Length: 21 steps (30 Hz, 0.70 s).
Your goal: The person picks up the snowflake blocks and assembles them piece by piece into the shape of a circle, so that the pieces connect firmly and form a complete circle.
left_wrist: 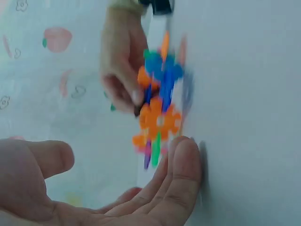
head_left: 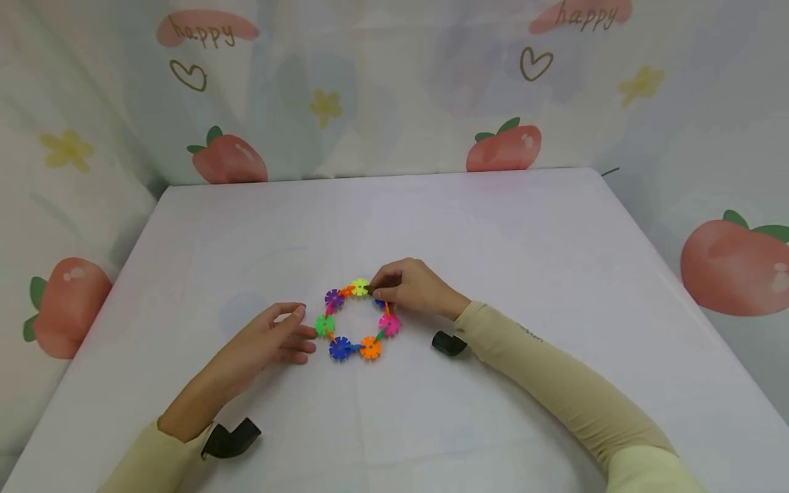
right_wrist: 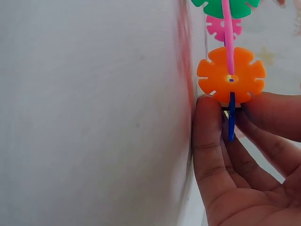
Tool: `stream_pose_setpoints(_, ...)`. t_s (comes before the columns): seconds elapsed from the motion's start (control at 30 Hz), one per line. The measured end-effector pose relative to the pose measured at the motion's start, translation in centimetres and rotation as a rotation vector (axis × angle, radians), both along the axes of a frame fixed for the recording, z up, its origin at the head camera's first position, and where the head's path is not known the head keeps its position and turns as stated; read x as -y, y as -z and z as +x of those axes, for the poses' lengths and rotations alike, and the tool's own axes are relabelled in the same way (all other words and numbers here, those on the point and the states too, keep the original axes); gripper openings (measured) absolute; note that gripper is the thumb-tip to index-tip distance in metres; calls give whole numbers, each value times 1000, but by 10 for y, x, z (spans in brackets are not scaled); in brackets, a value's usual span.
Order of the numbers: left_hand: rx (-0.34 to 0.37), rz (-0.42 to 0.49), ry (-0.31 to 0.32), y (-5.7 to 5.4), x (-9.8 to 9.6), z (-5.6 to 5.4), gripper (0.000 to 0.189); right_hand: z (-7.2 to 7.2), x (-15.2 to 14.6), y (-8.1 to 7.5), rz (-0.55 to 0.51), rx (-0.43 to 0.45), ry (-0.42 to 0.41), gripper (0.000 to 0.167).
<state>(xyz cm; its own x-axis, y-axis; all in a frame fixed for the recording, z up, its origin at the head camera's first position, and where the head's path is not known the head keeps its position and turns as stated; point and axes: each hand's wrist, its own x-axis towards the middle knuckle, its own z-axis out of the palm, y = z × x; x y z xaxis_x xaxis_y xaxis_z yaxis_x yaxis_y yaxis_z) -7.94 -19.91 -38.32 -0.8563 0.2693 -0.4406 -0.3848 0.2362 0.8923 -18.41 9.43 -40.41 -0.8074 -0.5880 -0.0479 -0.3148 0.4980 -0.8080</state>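
Note:
A ring of linked plastic snowflake discs (head_left: 340, 349) in many colours lies on the white table in the head view. At its far right part, my right hand (head_left: 416, 287) pinches a dark snowflake disc (head_left: 370, 289) between thumb and fingers, beside the yellow disc (head_left: 359, 287). The fingers hide part of that dark disc and of a blue one. In the right wrist view an orange disc (right_wrist: 230, 70) stands upright just over the fingertips. My left hand (head_left: 261, 346) is at the ring's left side, fingers apart and loosely bent, fingertips close to the green disc (head_left: 324, 325).
The white-covered table (head_left: 493, 226) spreads around the ring. A black bent piece (head_left: 231, 439) is at the left wrist and another black piece (head_left: 448, 344) by the right wrist. A curtain (head_left: 394, 82) printed with fruit and hearts hangs behind the table's far edge.

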Motion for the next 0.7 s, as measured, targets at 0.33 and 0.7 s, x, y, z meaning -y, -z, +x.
stream_pose_setpoints(0.33, 45, 257, -59, 2, -13, 12, 67, -2, -2, 3, -30, 41, 102, 13)
stream_pose_setpoints(0.7, -39, 495, -362, -10, -42, -29, 66, -17, -9, -5, -444, 266, 336, 26)
